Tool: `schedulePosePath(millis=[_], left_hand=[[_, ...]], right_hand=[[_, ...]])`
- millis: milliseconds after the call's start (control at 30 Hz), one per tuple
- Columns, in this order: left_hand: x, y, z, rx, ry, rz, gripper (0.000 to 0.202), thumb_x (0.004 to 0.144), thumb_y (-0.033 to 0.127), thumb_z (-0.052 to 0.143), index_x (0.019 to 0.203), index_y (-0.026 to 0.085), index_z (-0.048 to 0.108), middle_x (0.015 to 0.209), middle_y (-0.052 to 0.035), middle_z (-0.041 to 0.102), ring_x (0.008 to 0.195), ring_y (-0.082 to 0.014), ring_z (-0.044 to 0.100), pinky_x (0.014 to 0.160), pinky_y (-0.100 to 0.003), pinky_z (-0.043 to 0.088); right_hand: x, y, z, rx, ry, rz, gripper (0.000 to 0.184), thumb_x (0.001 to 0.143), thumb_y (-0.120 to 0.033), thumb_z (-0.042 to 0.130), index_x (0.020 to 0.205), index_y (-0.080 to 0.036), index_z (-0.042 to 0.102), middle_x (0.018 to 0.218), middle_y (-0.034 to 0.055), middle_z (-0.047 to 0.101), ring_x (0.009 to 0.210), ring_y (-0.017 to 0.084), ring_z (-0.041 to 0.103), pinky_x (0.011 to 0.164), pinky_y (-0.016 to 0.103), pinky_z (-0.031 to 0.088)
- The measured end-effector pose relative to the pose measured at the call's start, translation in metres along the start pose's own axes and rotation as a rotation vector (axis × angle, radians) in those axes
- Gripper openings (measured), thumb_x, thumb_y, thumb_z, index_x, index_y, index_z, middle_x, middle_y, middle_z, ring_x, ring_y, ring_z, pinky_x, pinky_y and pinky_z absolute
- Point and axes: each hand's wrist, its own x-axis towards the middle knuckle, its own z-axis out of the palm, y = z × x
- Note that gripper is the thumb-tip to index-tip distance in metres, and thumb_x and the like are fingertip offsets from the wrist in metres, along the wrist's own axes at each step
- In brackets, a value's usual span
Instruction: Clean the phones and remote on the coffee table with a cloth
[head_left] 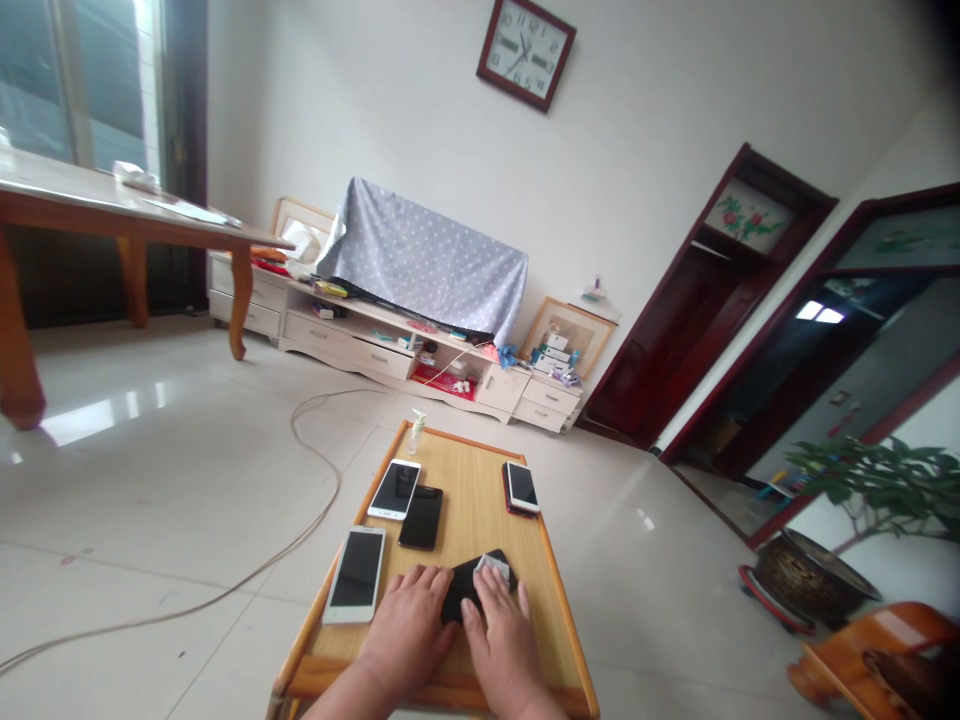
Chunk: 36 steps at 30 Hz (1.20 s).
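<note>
At far left, a long wooden table (pixel 112 205) stands on the tiled floor, and a pale power cord (pixel 300 510) curves across the tiles. On the low wooden desk (pixel 480 520), a white-framed smartphone (pixel 356 575) lies face up near the left edge, with another white smartphone (pixel 394 489) beyond it, beside a black smartphone (pixel 421 517). A clear pump bottle (pixel 416 432) stands at the far end. The left hand (pixel 409 620) lies flat, fingers slightly apart, its fingertips on a flat black object (pixel 465 590) at the near end of the desk. The right hand (pixel 499 640), also flat and open, rests on the same object, just below a white wipe (pixel 493 567) lying on it. Neither hand visibly grips. Further right, a white smartphone (pixel 523 487) sits on a red-edged phone (pixel 506 500).
</note>
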Motion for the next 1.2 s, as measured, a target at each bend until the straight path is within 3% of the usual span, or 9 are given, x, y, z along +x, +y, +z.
schedulePosePath(millis=[133,267,367,467,567,700,900,1100,1200], left_hand=[[0.0,0.002,-0.003,0.009,-0.021,-0.011,0.056,0.081,0.034,0.054,0.136,0.024,0.056,0.135,-0.0088,0.061,0.127,-0.0314,0.048,0.107,-0.044,0.035],[-0.001,0.004,-0.005,0.011,-0.042,-0.024,0.057,0.08,0.034,0.056,0.136,0.024,0.055,0.137,-0.0091,0.06,0.127,-0.032,0.047,0.107,-0.045,0.034],[-0.001,0.003,-0.004,0.006,-0.025,-0.016,0.056,0.081,0.035,0.055,0.135,0.024,0.056,0.135,-0.0089,0.061,0.127,-0.0315,0.048,0.107,-0.045,0.034],[-0.001,0.001,-0.001,-0.002,-0.005,-0.012,0.055,0.08,0.032,0.055,0.134,0.023,0.056,0.134,-0.0086,0.062,0.126,-0.0309,0.048,0.106,-0.044,0.035],[0.0,0.001,-0.002,-0.011,-0.008,-0.015,0.054,0.079,0.032,0.055,0.132,0.024,0.057,0.132,-0.0084,0.063,0.126,-0.0313,0.049,0.107,-0.044,0.035],[0.0,0.004,-0.005,0.004,-0.037,-0.034,0.057,0.078,0.033,0.058,0.134,0.024,0.056,0.135,-0.0088,0.061,0.126,-0.0318,0.048,0.107,-0.044,0.035],[-0.001,0.0,0.001,-0.011,0.014,-0.003,0.054,0.08,0.034,0.056,0.133,0.023,0.057,0.13,-0.0087,0.063,0.122,-0.0307,0.051,0.104,-0.044,0.036],[-0.001,-0.004,0.004,-0.015,0.021,0.011,0.054,0.078,0.034,0.057,0.131,0.024,0.056,0.13,-0.0088,0.063,0.123,-0.0315,0.049,0.104,-0.044,0.035],[-0.001,-0.003,0.003,-0.01,0.025,0.015,0.052,0.08,0.034,0.056,0.131,0.024,0.056,0.13,-0.0091,0.063,0.123,-0.0313,0.049,0.103,-0.044,0.035]], right_hand=[[-0.004,-0.002,-0.005,0.073,-0.003,-0.07,0.037,0.105,-0.036,0.042,0.125,-0.027,0.071,0.126,0.0081,0.072,0.121,0.026,0.066,0.117,0.056,0.038],[-0.006,-0.002,-0.006,0.102,0.044,0.052,0.042,0.107,-0.032,0.034,0.117,-0.025,0.074,0.121,0.0096,0.074,0.115,0.025,0.069,0.119,0.057,0.034],[-0.002,-0.001,-0.003,0.045,0.011,0.071,0.039,0.107,-0.036,0.038,0.127,-0.025,0.07,0.132,0.0094,0.068,0.126,0.029,0.063,0.117,0.063,0.034],[0.0,-0.001,-0.002,0.025,-0.038,-0.005,0.041,0.105,-0.04,0.043,0.138,-0.026,0.062,0.141,0.009,0.062,0.134,0.031,0.056,0.115,0.061,0.039],[-0.004,-0.002,-0.004,0.083,-0.043,-0.079,0.037,0.106,-0.035,0.041,0.132,-0.028,0.067,0.134,0.0069,0.068,0.128,0.026,0.062,0.116,0.055,0.04],[-0.008,0.001,-0.001,0.127,0.043,0.014,0.039,0.106,-0.029,0.036,0.118,-0.026,0.074,0.121,0.0079,0.074,0.115,0.024,0.069,0.118,0.05,0.039],[-0.002,0.003,0.004,0.023,0.005,0.004,0.039,0.104,-0.038,0.046,0.136,-0.025,0.065,0.139,0.0095,0.063,0.134,0.031,0.056,0.115,0.058,0.04],[-0.009,0.006,0.005,0.119,0.054,-0.004,0.039,0.106,-0.029,0.037,0.12,-0.024,0.073,0.123,0.0095,0.073,0.118,0.025,0.068,0.114,0.048,0.044],[-0.006,0.006,0.007,0.071,0.04,0.034,0.037,0.106,-0.032,0.04,0.126,-0.025,0.071,0.131,0.0094,0.069,0.125,0.028,0.064,0.115,0.054,0.041]])
